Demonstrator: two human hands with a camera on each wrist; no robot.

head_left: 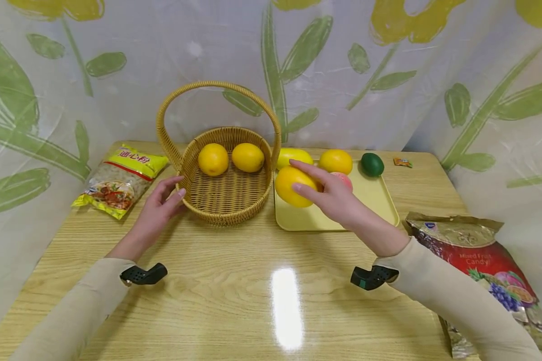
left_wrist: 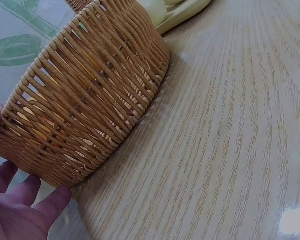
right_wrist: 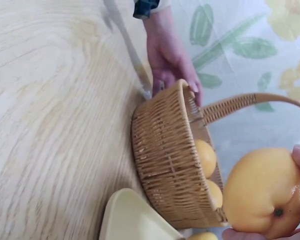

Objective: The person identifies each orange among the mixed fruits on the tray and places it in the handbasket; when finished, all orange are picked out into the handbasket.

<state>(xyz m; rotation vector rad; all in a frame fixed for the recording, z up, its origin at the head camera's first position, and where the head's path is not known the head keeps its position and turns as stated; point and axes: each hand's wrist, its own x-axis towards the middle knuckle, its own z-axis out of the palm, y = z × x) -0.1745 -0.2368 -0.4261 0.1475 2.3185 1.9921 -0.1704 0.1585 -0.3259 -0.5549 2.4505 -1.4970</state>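
My right hand (head_left: 339,198) holds a round yellow-orange orange (head_left: 295,187) between thumb and fingers, over the left part of a pale yellow tray (head_left: 316,220). In the right wrist view, the orange (right_wrist: 265,192) shows a dark stem spot. My left hand (head_left: 160,203) grips the left side of a wicker basket (head_left: 228,216), thumb at the rim and the other fingers against the outer wall. The basket stands upright with its tall handle (head_left: 217,83) raised. Inside lie an orange (head_left: 213,159) and a yellow, slightly oval fruit (head_left: 248,157), side by side.
On the tray lie a long yellow fruit (head_left: 300,156), another orange (head_left: 336,161), a partly hidden pink fruit (head_left: 345,180) and a dark green fruit (head_left: 372,164). A pasta bag (head_left: 119,180) lies left, a candy bag (head_left: 483,271) right. A small wrapped candy (head_left: 403,162) sits behind.
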